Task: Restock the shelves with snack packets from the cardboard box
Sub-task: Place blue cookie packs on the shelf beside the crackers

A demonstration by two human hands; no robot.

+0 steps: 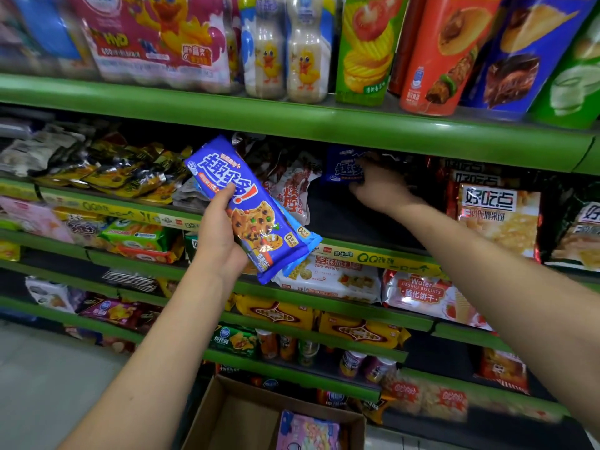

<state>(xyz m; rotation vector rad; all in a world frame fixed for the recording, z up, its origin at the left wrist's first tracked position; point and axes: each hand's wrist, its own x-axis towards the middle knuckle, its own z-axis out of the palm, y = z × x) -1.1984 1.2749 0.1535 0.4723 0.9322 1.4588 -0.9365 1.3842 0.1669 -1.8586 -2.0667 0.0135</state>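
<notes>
My left hand grips a small stack of blue cookie packets, tilted, in front of the second green shelf. Far in on that shelf my right hand holds another blue cookie packet upright in a dark gap; the hand is blurred. The open cardboard box stands on the floor at the bottom centre, with a pink packet lying inside it.
Green shelves fill the view. Drink bottles and chip tubes stand on the top one. Beside the gap are red-white packets on the left and cracker packs on the right. Lower shelves hold biscuit packs. Grey floor lies left.
</notes>
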